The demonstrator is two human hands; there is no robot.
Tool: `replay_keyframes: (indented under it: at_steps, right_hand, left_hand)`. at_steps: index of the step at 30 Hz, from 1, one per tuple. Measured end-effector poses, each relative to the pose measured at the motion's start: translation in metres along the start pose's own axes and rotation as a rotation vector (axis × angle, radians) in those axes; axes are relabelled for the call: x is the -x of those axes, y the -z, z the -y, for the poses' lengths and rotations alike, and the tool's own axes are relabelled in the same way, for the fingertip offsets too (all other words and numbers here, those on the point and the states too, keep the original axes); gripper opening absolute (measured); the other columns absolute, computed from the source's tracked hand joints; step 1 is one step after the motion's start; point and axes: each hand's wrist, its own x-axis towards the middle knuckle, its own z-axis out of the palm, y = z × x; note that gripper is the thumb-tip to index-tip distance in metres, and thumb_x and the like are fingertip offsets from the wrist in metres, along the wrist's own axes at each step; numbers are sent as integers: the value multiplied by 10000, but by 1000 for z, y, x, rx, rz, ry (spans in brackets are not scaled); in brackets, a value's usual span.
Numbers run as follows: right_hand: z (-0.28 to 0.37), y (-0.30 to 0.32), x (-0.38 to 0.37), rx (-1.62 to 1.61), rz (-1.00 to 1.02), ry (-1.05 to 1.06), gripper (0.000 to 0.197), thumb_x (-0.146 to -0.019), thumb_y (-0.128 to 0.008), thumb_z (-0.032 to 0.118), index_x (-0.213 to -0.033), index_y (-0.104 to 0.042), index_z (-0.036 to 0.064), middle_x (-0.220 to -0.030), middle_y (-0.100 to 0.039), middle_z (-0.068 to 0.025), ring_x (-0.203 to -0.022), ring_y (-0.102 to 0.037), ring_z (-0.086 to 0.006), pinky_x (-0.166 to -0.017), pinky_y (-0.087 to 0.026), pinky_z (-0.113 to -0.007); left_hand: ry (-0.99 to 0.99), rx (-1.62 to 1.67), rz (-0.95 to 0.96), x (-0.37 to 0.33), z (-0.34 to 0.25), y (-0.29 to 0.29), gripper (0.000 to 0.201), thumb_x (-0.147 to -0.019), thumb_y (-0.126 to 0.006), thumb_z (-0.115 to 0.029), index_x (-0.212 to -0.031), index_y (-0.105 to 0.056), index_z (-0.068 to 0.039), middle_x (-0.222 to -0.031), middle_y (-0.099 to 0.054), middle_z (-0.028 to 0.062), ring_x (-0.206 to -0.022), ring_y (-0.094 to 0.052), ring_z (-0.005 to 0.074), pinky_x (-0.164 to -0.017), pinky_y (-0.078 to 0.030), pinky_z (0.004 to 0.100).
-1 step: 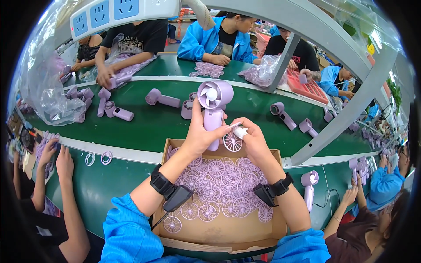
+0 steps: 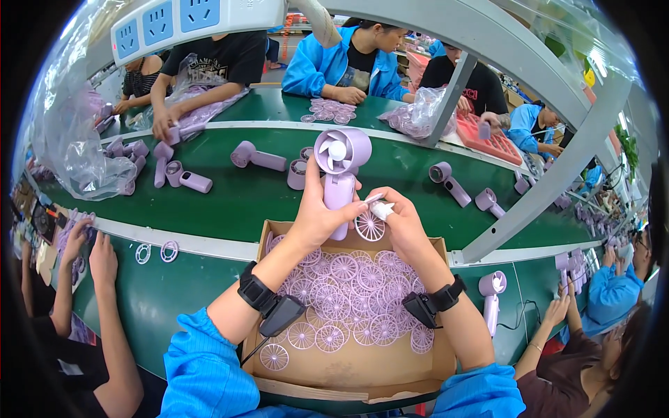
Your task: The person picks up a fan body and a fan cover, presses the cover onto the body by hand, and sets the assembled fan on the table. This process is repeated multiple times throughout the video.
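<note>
My left hand point(image 2: 317, 217) is closed around the handle of a lavender handheld fan point(image 2: 339, 189), held upright over the far edge of the cardboard box point(image 2: 313, 373). The fan's round head has no front cover, so its pale blades show. My right hand point(image 2: 403, 221) pinches a round spoked fan grille point(image 2: 370, 226) just right of the handle. White wrapping covers one right fingertip, and the fingertips of both hands nearly meet there. Below my wrists, the box holds a heap of lavender fan grilles point(image 2: 355, 285), with several lying singly toward its near side.
Beyond the box runs a green conveyor belt point(image 2: 230, 212) carrying several handheld fans point(image 2: 261, 157). A white fan point(image 2: 492, 296) stands right of the box; two rings point(image 2: 169, 251) lie left. A grey frame post point(image 2: 550, 171) slants at right, and a power strip point(image 2: 202, 17) hangs overhead. Co-workers sit around.
My hands, the fan and the grille look unmoved. Across the belt at the upper left, a co-worker's hand and the fan near it have shifted slightly.
</note>
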Motion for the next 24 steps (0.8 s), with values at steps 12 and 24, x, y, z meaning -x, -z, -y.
replay_keyframes:
  at_steps: [12, 24]
  right_hand:
    - [4, 1, 1, 600, -73, 415, 294, -818, -643, 33, -1094, -541, 28, -1091, -554, -91, -967, -592, -167, -818, -516, -295]
    - [15, -20, 9, 1360, -163, 940, 451, -660, -768, 77, -1086, -624, 42, -1184, -541, -166, -963, -600, -302, -782, -530, -364]
  left_hand:
    - [-69, -77, -28, 1, -1, -3, 903, -752, -664, 23, -1438, -99, -133, -946, -546, 80, -738, -586, 118, -544, -503, 244]
    - [-54, -8, -150, 1, -1, -7, 735, -781, -655, 4, -1331, -184, -122, -935, -541, 71, -754, -587, 120, -549, -510, 241]
